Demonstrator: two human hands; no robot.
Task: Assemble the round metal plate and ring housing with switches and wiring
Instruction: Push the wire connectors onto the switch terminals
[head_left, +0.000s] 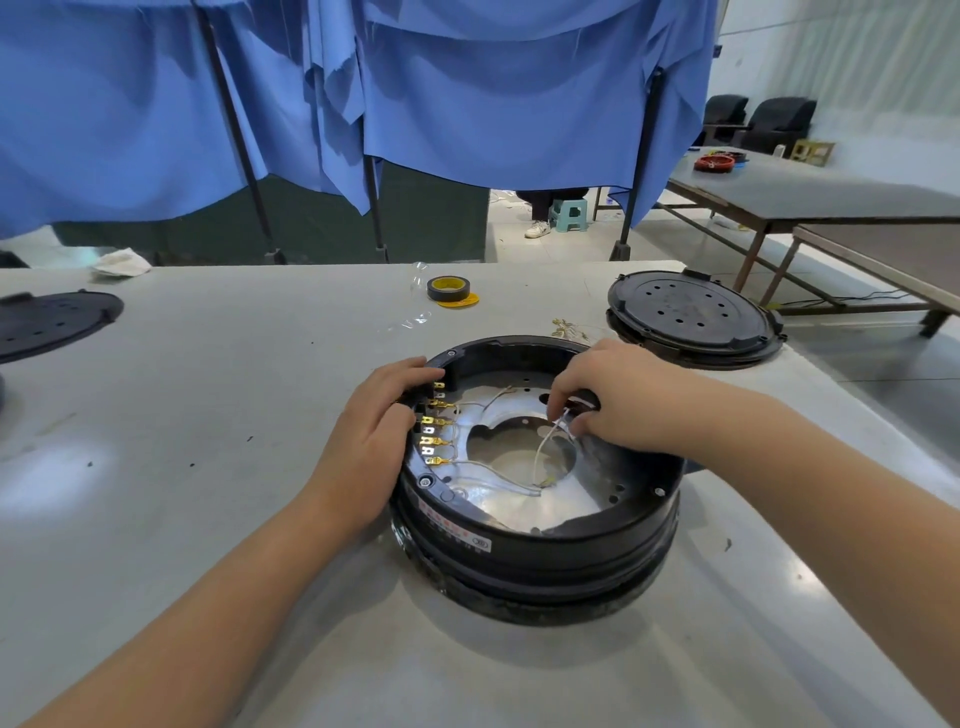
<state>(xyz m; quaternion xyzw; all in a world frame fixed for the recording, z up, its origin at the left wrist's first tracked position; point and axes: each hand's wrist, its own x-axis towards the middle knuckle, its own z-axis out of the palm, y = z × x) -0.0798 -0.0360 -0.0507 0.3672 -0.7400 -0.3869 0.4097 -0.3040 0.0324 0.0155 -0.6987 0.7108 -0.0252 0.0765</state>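
Both forearms reach over the grey bench (208, 395) to the black ring housing (540, 551), which stands in the middle with the round metal plate (519, 499) inside it. Left hand (371, 441) has its grip curled on the housing's left rim beside the brass switch terminals (434, 428). Right hand (618, 397) pinches white wires (545, 441) above the plate. Black tape roll (448, 288) lies well behind.

A single wide-angle head-worn camera looks forward and down from the person's own position onto the grey bench (208, 519), close above the black ring housing (540, 551) at centre frame. Its far field takes in hanging blue curtains (467, 93) and side tables (831, 192) at right.
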